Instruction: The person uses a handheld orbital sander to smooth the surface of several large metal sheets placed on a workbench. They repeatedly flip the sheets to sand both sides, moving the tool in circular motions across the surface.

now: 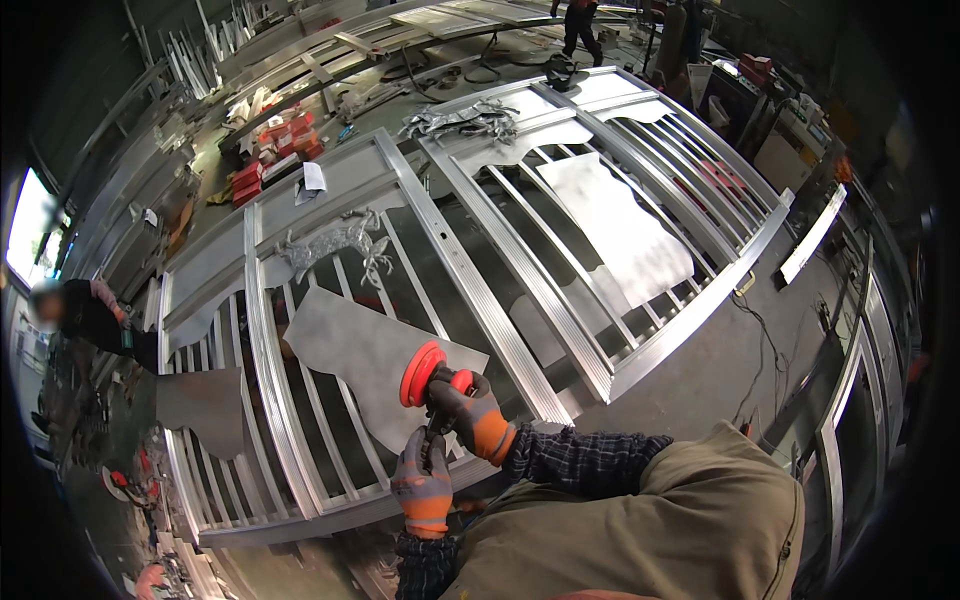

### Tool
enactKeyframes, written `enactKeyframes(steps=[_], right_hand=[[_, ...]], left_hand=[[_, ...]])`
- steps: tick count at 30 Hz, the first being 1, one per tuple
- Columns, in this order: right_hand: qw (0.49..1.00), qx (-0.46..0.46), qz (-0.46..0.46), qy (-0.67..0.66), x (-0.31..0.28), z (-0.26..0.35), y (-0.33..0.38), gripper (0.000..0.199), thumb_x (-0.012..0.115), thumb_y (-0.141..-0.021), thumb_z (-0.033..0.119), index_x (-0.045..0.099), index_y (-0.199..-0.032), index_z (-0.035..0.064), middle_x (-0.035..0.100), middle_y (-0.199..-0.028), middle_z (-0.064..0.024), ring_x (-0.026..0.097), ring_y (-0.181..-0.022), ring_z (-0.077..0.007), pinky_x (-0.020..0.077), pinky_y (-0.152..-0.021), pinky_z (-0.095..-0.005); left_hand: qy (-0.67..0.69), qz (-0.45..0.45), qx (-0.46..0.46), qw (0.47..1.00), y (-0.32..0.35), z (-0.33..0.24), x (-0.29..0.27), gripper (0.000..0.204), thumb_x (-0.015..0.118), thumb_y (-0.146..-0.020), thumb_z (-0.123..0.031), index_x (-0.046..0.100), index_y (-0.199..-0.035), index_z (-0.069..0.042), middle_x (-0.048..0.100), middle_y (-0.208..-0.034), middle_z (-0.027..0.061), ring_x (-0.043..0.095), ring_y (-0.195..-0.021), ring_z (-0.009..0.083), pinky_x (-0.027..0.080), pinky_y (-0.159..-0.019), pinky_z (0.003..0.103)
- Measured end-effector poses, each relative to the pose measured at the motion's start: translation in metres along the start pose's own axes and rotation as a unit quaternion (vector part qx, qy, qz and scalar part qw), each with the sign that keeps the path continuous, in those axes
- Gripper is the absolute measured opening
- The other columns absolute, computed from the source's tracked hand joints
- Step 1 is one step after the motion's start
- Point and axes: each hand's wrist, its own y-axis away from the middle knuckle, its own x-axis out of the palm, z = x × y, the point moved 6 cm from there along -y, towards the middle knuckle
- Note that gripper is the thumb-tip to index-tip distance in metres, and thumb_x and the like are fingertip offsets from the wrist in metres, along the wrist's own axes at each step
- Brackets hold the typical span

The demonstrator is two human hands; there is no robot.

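Observation:
A handheld disc sander or polisher with a red round pad (422, 374) and a dark body is tilted above a wavy-edged grey metal sheet (340, 335). My right hand (474, 412), in a grey and orange glove, wraps round its body near the head. Just below, my left hand (424, 484), gloved the same way, closes on the dark rear end of the tool. Beneath lies a silver barred gate panel (287, 400) that carries the sheet. A silver leaping-animal ornament (335, 247) rests on the panel beyond the sheet. Whether the pad touches the sheet, I cannot tell.
A second barred panel (500, 290) lies to the right, bearing a bright wavy sheet (615, 230) and another animal ornament (465, 120). Red boxes (285, 140) stand at the far left. One person (95, 315) is at the left, another (580, 30) at the back. Cables (765, 350) trail on the right.

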Motion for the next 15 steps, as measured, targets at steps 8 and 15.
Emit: enactKeyframes(steps=[8, 15], right_hand=[[0.988, 0.007, 0.150, 0.032, 0.035, -0.033, 0.034, 0.028, 0.071, -0.098, 0.027, 0.067, -0.111, 0.0028, 0.070, -0.091, -0.0072, 0.069, -0.080, -0.0195, 0.0568, -0.070, -0.0317], [0.943, -0.055, 0.282, 0.169, 0.046, -0.095, 0.064, 0.046, 0.055, -0.101, -0.004, 0.052, -0.145, 0.0065, 0.066, -0.123, -0.0110, 0.067, -0.106, -0.0205, 0.0587, -0.090, -0.0335]], left_hand=[[-0.029, -0.049, 0.043, 0.997, 0.025, -0.011, -0.067, 0.023, 0.073, -0.093, -0.015, 0.070, -0.114, -0.007, 0.075, -0.097, 0.0171, 0.073, -0.085, 0.0387, 0.058, -0.072, 0.044], [-0.058, -0.011, -0.063, 0.996, 0.077, 0.053, -0.091, 0.024, 0.071, -0.095, -0.018, 0.066, -0.116, -0.006, 0.075, -0.100, 0.0166, 0.072, -0.087, 0.0397, 0.058, -0.073, 0.044]])
